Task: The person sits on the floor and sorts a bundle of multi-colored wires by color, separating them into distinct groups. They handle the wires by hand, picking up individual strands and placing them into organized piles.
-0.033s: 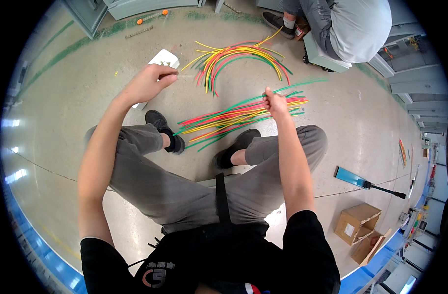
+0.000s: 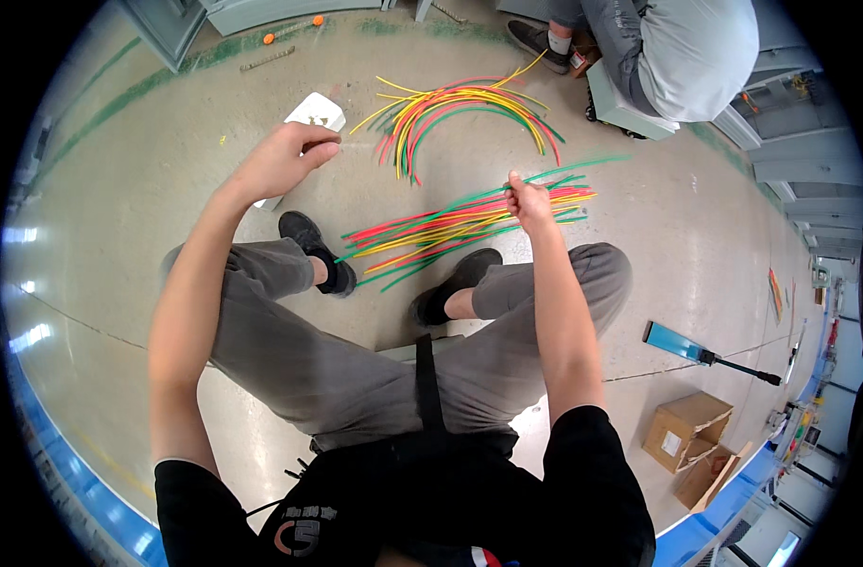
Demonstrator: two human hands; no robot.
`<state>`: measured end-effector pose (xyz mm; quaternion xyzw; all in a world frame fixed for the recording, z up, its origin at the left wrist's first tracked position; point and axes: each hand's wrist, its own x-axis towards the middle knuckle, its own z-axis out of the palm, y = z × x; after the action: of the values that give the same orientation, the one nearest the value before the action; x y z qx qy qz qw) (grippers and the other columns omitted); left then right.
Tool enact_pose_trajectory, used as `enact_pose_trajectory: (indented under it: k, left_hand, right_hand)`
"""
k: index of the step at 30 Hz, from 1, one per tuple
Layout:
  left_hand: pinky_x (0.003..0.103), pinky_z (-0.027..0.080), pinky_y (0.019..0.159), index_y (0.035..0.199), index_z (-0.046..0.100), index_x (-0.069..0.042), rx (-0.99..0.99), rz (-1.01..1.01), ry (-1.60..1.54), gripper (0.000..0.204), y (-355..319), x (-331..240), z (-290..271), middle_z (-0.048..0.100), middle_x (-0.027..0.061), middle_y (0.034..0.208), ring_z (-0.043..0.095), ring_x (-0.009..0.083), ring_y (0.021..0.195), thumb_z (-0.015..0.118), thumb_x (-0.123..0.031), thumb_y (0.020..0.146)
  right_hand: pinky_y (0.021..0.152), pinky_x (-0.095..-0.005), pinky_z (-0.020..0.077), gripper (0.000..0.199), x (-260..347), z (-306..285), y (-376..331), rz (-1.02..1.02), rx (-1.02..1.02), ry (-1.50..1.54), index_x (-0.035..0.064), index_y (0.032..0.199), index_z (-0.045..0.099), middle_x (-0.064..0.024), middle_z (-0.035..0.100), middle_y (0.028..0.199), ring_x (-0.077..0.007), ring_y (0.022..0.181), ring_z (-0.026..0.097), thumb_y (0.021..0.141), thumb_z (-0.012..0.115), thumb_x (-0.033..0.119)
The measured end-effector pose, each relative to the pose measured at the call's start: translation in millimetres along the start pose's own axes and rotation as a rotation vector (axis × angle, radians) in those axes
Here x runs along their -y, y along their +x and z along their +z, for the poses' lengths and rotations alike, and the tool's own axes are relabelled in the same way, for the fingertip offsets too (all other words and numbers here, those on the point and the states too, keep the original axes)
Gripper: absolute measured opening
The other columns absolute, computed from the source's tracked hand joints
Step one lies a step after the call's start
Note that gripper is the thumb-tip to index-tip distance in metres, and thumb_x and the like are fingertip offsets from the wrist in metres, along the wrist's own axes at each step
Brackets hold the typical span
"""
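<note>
My right hand pinches a long green wire, whose free end sticks out to the right, a little blurred. Below that hand lies a bundle of fairly straight red, yellow and green wires on the floor in front of my shoes. Beyond it rests a second, curved bundle in the same colours. My left hand is raised at the left with thumb and fingers closed together; anything between them is too small to name. Partly behind it stands a white tray holding small pieces.
A person in grey sits on a low wheeled seat at the far right. On the floor to my right are a blue tool with a black handle and an open cardboard box. Grey cabinets line the far side.
My right hand has shifted very slightly left with the green wire. My left hand has barely moved.
</note>
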<state>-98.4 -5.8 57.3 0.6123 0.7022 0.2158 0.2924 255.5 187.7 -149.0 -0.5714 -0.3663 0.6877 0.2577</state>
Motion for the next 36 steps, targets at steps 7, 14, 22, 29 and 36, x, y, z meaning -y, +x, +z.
enact_pose_trajectory:
  k: [7, 14, 22, 29, 36]
  left_hand:
    - [0.032, 0.046, 0.064, 0.104, 0.063, 0.003, -0.113, 0.128, 0.021, 0.024, -8.7, -32.8, -12.4, 0.063, 0.0165, 0.079, 0.055, 0.0210, 0.064, 0.059, -0.014, 0.089]
    - [0.042, 0.047, 0.079, 0.100, 0.062, 0.002, 0.057, 0.210, 0.261, 0.021, 6.1, 9.2, 36.2, 0.063, 0.0185, 0.096, 0.059, 0.0365, 0.090, 0.058, -0.013, 0.086]
    - [0.045, 0.047, 0.082, 0.106, 0.060, -0.001, -0.043, 0.149, 0.054, 0.027, 34.3, -7.1, 70.0, 0.063, 0.0140, 0.104, 0.059, 0.0347, 0.095, 0.057, -0.020, 0.088]
    - [0.041, 0.045, 0.069, 0.091, 0.064, 0.001, -0.049, 0.217, -0.096, 0.015, 41.5, -16.8, 58.5, 0.060, 0.0183, 0.082, 0.057, 0.0380, 0.077, 0.058, -0.013, 0.087]
    - [0.042, 0.043, 0.063, 0.081, 0.059, 0.002, -0.027, 0.324, -0.159, 0.017, 25.4, -30.0, 54.2, 0.057, 0.0189, 0.073, 0.054, 0.0381, 0.070, 0.057, -0.013, 0.087]
  right_hand:
    - [0.037, -0.0242, 0.0345, 0.029, -64.3, -7.5, 42.1, 0.117, -0.216, -0.075, 0.0038, 0.073, 0.054, -0.0046, 0.052, 0.061, -0.0102, 0.045, 0.044, 0.086, 0.068, 0.026]
    - [0.038, -0.0242, 0.0309, 0.035, -29.5, 57.6, 20.9, -0.108, -0.165, -0.130, 0.0027, 0.067, 0.053, -0.0052, 0.053, 0.059, -0.0093, 0.044, 0.042, 0.086, 0.068, 0.028]
    - [0.038, -0.0201, 0.0253, 0.039, 81.5, 113.4, -83.4, -0.288, -0.075, 0.213, 0.0115, 0.063, 0.046, 0.0010, 0.047, 0.055, -0.0052, 0.042, 0.036, 0.088, 0.065, 0.034]
    - [0.045, -0.0234, 0.0281, 0.039, 94.3, 94.6, -91.1, -0.282, 0.049, 0.309, 0.0061, 0.078, 0.052, -0.0001, 0.045, 0.058, -0.0085, 0.049, 0.037, 0.095, 0.051, 0.041]
    - [0.047, -0.0245, 0.0261, 0.033, 97.5, 17.1, -62.6, -0.248, 0.128, 0.499, 0.0086, 0.084, 0.048, 0.0027, 0.035, 0.059, -0.0093, 0.052, 0.030, 0.098, 0.044, 0.037]
